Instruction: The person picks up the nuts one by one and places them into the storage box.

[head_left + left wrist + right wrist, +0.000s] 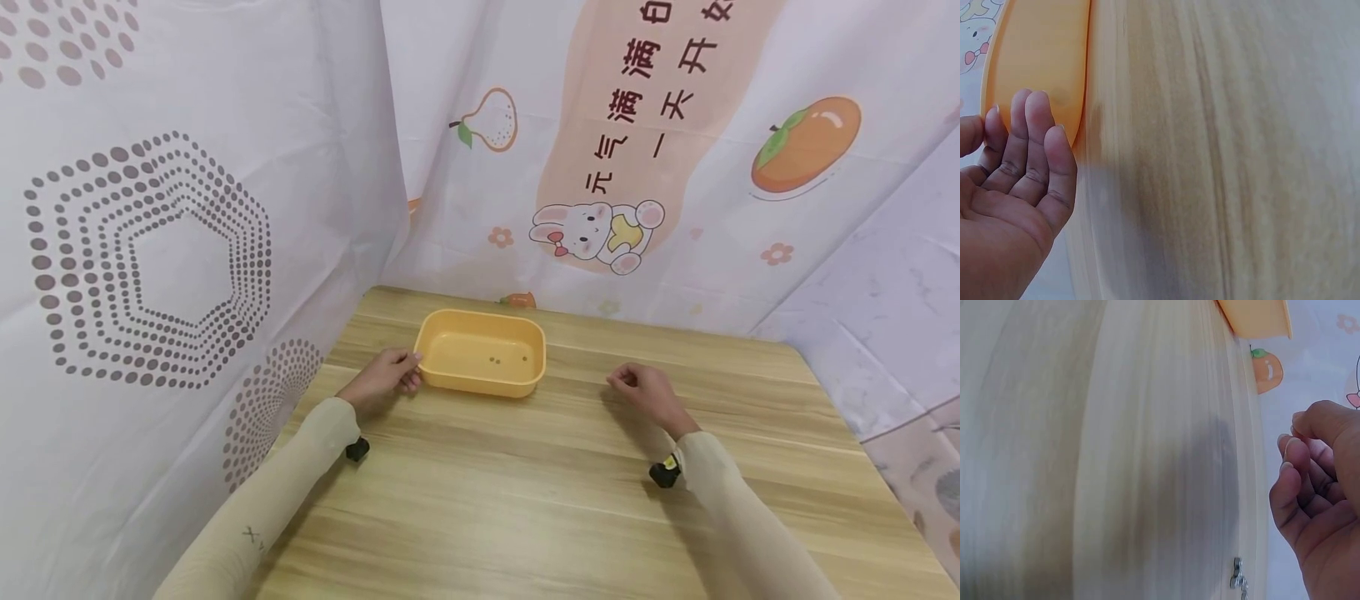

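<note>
Cream sleeves (262,500) reach forward from the near edge over a wood-grain table (465,492), where a person's left hand (386,377) pinches the rim of a yellow tray (480,386) at its left end. Sound handling here looks like a light, level pinch, the tray's base flat on the wood — a hard press or tug at one end could tip or swing it, and the few small dark bits (492,360) inside could slide. Thumb and forefinger do the gripping; the remaining fingers lie extended against the outer wall, palm turned inward. Across from it, the right hand (648,393) hangs well apart from the tray, its fingers curled and thumb meeting forefinger — no object shows between the tips. Both forearms slant inward from the lower corners. Near the right hand, small metal pieces (1236,574) lie on the wood, their exact kind hard to tell.
</note>
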Available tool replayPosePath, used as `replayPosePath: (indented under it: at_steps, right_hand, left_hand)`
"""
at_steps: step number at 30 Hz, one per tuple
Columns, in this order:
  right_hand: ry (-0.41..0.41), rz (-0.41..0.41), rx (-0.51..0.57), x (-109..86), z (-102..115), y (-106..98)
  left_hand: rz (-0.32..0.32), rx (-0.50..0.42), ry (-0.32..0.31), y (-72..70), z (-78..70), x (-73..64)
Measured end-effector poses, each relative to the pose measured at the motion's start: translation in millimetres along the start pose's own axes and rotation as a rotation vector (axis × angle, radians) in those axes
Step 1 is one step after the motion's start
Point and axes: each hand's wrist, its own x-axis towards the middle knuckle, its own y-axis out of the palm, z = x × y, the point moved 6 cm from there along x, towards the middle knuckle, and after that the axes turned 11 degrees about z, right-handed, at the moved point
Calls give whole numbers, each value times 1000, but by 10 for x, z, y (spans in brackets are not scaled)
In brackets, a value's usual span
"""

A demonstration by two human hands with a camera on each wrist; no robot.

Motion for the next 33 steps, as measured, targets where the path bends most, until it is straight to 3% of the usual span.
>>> replayPosePath:
  at_steps: [11, 28, 33]
  right_hand:
    - [-8, 23, 46, 41, 147, 68]
    - [-22, 53, 78, 153, 382, 199]
    - [-58, 44, 75, 195, 454, 230]
  left_hand:
    - [-2, 9, -9, -21, 50, 34]
    - [-2, 67, 23, -5, -13, -2]
    - [3, 58, 27, 13, -67, -31]
